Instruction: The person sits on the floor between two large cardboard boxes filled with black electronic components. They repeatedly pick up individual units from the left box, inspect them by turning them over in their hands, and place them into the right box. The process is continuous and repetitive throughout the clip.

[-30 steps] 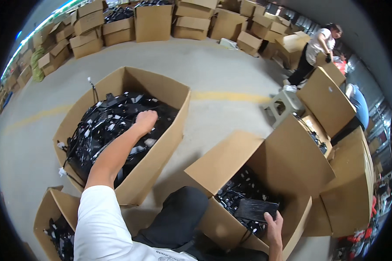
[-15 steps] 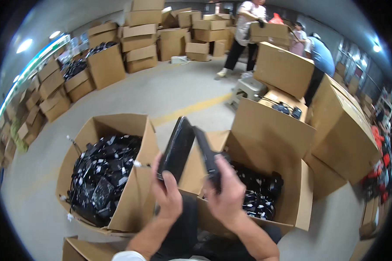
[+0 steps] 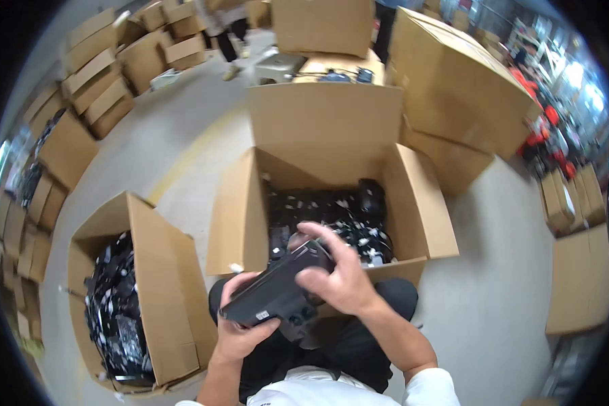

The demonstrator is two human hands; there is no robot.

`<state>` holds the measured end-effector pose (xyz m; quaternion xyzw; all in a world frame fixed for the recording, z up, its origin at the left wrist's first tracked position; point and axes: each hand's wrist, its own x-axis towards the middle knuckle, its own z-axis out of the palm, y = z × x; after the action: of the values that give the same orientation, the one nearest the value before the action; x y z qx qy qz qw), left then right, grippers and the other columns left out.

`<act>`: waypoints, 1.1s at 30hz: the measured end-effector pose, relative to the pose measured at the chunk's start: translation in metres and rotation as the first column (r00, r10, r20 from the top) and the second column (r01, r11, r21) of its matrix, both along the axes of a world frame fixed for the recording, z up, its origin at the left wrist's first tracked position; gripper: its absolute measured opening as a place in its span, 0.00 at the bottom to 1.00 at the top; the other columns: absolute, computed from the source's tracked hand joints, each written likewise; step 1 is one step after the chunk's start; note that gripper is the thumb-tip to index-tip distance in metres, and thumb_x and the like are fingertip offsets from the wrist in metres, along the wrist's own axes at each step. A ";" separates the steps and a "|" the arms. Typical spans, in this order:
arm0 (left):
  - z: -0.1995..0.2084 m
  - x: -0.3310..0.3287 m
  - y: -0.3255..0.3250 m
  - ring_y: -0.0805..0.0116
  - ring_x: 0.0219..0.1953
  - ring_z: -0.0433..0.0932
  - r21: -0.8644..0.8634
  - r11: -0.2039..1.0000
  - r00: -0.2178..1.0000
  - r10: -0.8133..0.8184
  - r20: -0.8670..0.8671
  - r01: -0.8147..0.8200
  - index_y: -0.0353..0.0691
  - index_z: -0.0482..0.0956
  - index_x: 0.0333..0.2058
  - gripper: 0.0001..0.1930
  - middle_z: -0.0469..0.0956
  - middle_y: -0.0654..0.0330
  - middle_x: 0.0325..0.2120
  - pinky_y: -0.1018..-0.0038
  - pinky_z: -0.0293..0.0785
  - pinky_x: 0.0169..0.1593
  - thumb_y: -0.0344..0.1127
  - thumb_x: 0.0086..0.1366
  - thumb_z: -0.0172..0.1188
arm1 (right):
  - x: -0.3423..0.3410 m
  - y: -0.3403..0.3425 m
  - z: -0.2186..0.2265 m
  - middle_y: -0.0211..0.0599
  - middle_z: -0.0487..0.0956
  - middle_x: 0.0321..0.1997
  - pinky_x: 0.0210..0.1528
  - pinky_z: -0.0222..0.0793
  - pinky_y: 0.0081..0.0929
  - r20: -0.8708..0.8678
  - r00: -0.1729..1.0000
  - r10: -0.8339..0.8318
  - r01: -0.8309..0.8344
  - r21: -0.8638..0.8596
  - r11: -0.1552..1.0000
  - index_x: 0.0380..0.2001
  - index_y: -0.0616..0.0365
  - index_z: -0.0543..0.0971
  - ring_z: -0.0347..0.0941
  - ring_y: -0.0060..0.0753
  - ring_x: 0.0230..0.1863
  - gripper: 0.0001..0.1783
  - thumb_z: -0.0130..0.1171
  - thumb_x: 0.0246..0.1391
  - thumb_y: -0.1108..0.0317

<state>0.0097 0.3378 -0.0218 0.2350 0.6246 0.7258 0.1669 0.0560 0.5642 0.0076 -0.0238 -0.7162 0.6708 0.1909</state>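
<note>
Above my lap, my left hand (image 3: 240, 338) grips the near-left end of a flat black rectangular plastic device (image 3: 267, 298) with a small white label. My right hand (image 3: 342, 281) has its thumb and fingers around the far right end of the same black piece. A second black piece seems to lie against it, but the hands hide where one ends. A darker part with round shapes (image 3: 303, 317) shows at its near edge. Just beyond stands an open cardboard box (image 3: 325, 128) holding black devices and cables with white plugs (image 3: 379, 247).
At my left stands another open carton (image 3: 166, 291), filled with black devices and cables (image 3: 118, 314). Big cartons (image 3: 453, 88) rise at the far right. More boxes (image 3: 101, 88) line the left side. A grey stool (image 3: 277, 66) and a person's legs (image 3: 227, 47) are farther off.
The two black pieces, held upright and apart before, are now together and lowered over my lap. My view has swung right and down, centring the open box.
</note>
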 end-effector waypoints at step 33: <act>0.033 -0.127 0.041 0.72 0.42 0.79 -0.631 0.748 0.976 -0.109 0.189 0.206 0.27 0.78 0.51 0.45 0.82 0.61 0.40 0.74 0.76 0.47 0.53 0.40 0.83 | -0.084 0.035 -0.043 0.57 0.76 0.43 0.47 0.75 0.43 0.087 0.987 -0.136 0.137 -0.005 0.991 0.48 0.68 0.72 0.79 0.57 0.44 0.32 0.72 0.54 0.51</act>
<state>-0.1177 0.3786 0.0108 0.1634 0.8009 0.4637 0.3418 -0.0280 0.5990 -0.0352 -0.1025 -0.7170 0.6583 0.2051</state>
